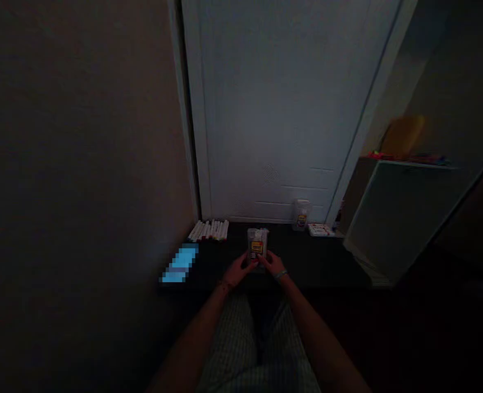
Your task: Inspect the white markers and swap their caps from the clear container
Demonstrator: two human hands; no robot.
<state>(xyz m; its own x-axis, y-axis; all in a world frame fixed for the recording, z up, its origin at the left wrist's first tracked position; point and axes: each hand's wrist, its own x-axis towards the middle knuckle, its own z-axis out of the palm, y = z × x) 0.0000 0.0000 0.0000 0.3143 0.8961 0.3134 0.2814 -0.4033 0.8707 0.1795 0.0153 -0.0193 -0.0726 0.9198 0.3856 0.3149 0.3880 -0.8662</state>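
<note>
Between my two hands, near the front of the dark tabletop (299,267), a clear plastic case (257,240) with a yellow and red label stands upright. My left hand (238,268) is closed around its lower left side. My right hand (273,264) grips the lower right side, thumb against the label. What the case contains is too dim to make out. To the left, beyond my left hand, several white markers (209,230) lie side by side, some with coloured ends.
A similar clear case (301,214) stands at the back right, beside a flat white pack (320,230). At the left front lies a blurred, bright blue phone-like screen (180,263). A cabinet (397,207) bounds the right, a wall (102,164) the left, and a white door (282,109) the back.
</note>
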